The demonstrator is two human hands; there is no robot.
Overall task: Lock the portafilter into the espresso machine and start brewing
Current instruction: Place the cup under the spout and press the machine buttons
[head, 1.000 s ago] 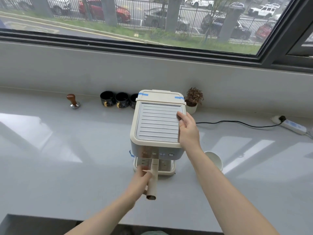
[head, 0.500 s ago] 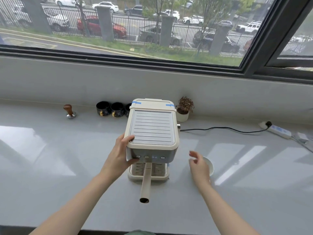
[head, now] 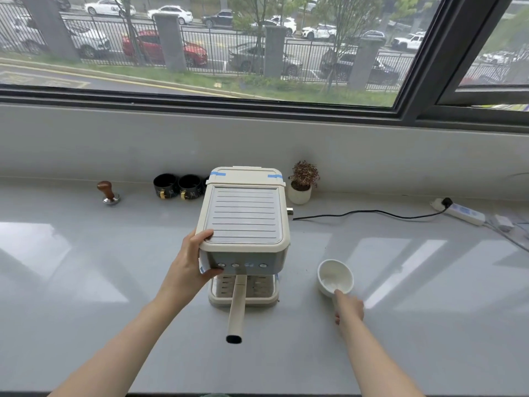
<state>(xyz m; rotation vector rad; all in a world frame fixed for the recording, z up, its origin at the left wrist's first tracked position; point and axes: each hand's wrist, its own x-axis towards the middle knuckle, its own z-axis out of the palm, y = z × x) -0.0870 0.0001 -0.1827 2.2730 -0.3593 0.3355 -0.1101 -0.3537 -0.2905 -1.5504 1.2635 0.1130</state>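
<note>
The cream espresso machine (head: 243, 216) stands mid-counter with its ribbed top facing me. The portafilter sits under its front, and its long cream handle (head: 237, 308) points straight toward me above the drip tray (head: 266, 299). My left hand (head: 190, 267) clasps the machine's front-left corner, fingers on the top edge and thumb under the button row (head: 242, 265). My right hand (head: 347, 309) is down on the counter to the right, fingers curled, pinching the near rim of a white cup (head: 335, 275).
At the back stand a wooden-handled tamper (head: 108, 192), black cups (head: 177, 186) and a small potted plant (head: 302, 183). A black cable (head: 372, 213) runs right to a power strip (head: 461, 212). The counter's front edge is just below my forearms.
My left hand left the portafilter handle and took the machine's front-left corner. My right hand came off the machine's top and dropped to the white cup.
</note>
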